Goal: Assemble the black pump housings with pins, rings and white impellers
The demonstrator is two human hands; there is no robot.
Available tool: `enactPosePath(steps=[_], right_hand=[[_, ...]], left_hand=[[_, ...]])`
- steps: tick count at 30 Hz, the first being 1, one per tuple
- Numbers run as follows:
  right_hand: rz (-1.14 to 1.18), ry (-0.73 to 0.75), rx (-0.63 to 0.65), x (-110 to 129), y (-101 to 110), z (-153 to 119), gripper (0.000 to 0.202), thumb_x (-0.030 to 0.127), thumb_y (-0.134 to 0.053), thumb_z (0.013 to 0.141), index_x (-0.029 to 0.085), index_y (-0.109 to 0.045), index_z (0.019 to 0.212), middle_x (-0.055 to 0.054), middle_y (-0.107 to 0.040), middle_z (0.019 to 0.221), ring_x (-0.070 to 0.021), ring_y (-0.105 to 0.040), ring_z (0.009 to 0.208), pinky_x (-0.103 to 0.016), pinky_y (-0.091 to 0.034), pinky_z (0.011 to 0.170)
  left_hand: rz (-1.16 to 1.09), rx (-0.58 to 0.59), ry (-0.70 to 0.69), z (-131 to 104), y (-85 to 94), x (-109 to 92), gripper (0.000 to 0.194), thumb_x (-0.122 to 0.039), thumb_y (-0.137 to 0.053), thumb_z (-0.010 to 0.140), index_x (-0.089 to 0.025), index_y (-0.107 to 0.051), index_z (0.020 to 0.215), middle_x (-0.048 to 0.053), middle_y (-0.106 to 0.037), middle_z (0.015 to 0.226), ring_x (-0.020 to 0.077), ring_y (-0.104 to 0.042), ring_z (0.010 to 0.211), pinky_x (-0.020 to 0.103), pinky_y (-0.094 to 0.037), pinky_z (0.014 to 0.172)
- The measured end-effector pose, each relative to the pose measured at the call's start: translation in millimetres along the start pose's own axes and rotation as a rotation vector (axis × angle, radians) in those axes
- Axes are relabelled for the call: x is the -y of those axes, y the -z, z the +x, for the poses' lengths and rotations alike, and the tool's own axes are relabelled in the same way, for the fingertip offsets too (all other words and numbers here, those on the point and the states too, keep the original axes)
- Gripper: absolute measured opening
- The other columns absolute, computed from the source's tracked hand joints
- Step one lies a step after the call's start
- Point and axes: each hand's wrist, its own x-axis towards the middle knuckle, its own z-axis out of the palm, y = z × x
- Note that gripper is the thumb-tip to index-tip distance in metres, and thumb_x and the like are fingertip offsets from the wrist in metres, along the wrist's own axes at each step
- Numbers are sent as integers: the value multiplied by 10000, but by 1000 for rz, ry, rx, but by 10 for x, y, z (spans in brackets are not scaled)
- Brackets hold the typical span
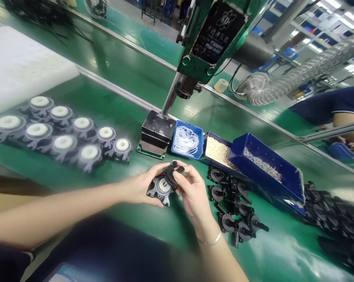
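Observation:
My left hand (147, 185) is closed around a black pump body (162, 188) with a white round centre and a thin pin standing in it. My right hand (191, 188) pinches a black pump cover (172, 175) with stub pipes, tilted above the body's upper right side. The two parts are very close; whether they touch I cannot tell. To the right on the green bench lie several more black covers (228, 221) with pipes. Rows of black bodies with white centres (63, 143) stand at the left.
A green press (213, 39) rises over a black block (158, 127). Beside it are a blue tray of white rings (200, 147), a bin of beige pieces (218, 150) and a blue bin (256, 168) of screws. A co-worker's arm (345, 121) shows at far right.

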Motion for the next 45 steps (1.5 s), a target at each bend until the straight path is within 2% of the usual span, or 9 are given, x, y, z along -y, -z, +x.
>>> enactPosePath(steps=[5,8,11,18,26,32,37,41,45], right_hand=[[-389,279,36,60,22,-104,123,323,-723,835,224,-658,869,-94,-563,1233,-234,-597,1078,-319,-553,745],[-699,431,82,77,31,-158,106,299,-713,853,252,-670,937,-107,-544,1245,-279,-480,1274,-439,-472,985],[-761,413,68,5,31,-157,178,316,-710,856,247,-585,963,-99,-521,1225,-260,-508,1220,-450,-455,1001],[-750,379,56,-156,1,-201,235,301,-646,897,226,-448,794,-87,-453,1158,-245,-512,1210,-432,-444,991],[-792,468,8,-259,-29,-181,251,334,-596,909,230,-408,779,-99,-467,1113,-246,-512,1185,-439,-462,977],[-909,484,132,-313,311,25,237,442,-629,864,225,-548,814,-115,-531,1220,-277,-560,1170,-423,-513,964],[-843,633,103,383,463,252,253,484,-616,860,255,-623,969,-109,-584,1289,-291,-585,1219,-339,-573,884],[-698,821,-152,1250,219,238,304,467,-603,895,250,-570,1105,-117,-583,1291,-263,-603,1188,-382,-559,918],[-615,1165,-293,2103,-67,541,452,473,-630,894,238,-500,1258,-126,-554,1275,-262,-579,1208,-458,-507,1006]], left_hand=[[9,24,29,12,-3,3,1124,-409,-844,700,-224,-110,1530,193,-478,1448,342,-507,1320,483,-469,1051],[0,31,10,13,-10,10,1138,-381,-850,700,-220,-88,1529,189,-534,1395,338,-539,1291,475,-480,1030],[10,-6,-61,16,-18,29,1122,-358,-855,701,-229,-95,1517,193,-516,1408,325,-558,1274,444,-493,1012],[32,-21,-306,42,-53,100,609,-329,-799,777,-204,-463,1270,163,-601,1281,300,-505,1329,398,-464,1044],[16,-53,-333,66,-62,167,633,-355,-824,735,-192,-483,1243,191,-581,1327,304,-549,1284,402,-465,1027],[222,-59,-171,113,-90,123,796,-446,-911,551,-205,-541,1213,105,-685,1116,277,-686,999,325,-537,844],[199,-144,-223,113,331,-304,782,-504,-877,588,-229,-548,1242,59,-692,1092,233,-688,942,291,-530,822],[205,-330,-276,212,896,-768,689,-491,-866,624,-211,-556,1173,55,-655,1152,235,-646,1028,304,-494,912],[245,-411,-156,573,1234,-806,662,-472,-851,637,-217,-507,1142,19,-654,1056,234,-638,973,318,-497,866]])
